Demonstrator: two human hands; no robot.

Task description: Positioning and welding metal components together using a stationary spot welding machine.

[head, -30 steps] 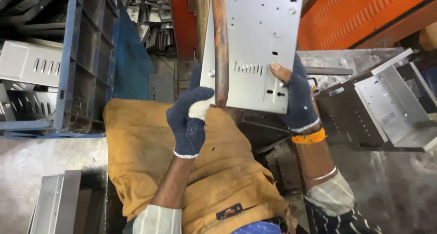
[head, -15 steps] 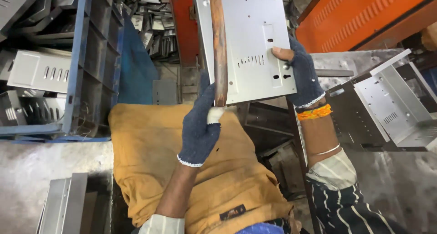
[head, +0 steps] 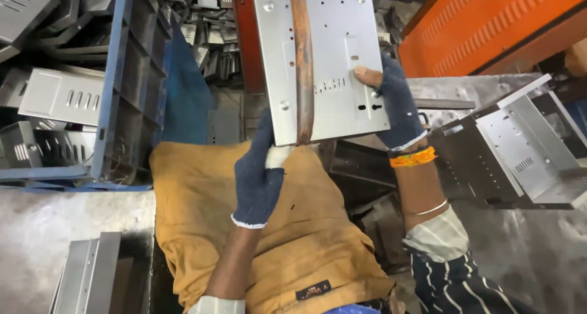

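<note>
Holding a thin grey sheet-metal panel [head: 333, 63] upright over a rusty vertical bar [head: 302, 57], it looks stiff, light and sharp-edged, best gripped at the edges. Right hand [head: 394, 103] pinches its right edge, fingers closed; left hand [head: 260, 167] grips below its bottom edge, above a mustard cloth [head: 195, 216].

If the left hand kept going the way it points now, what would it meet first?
The left hand points up the frame, already gripping the rusty bar at the metal panel's lower edge; it would likely press into that panel first, though depth is unclear.
</note>
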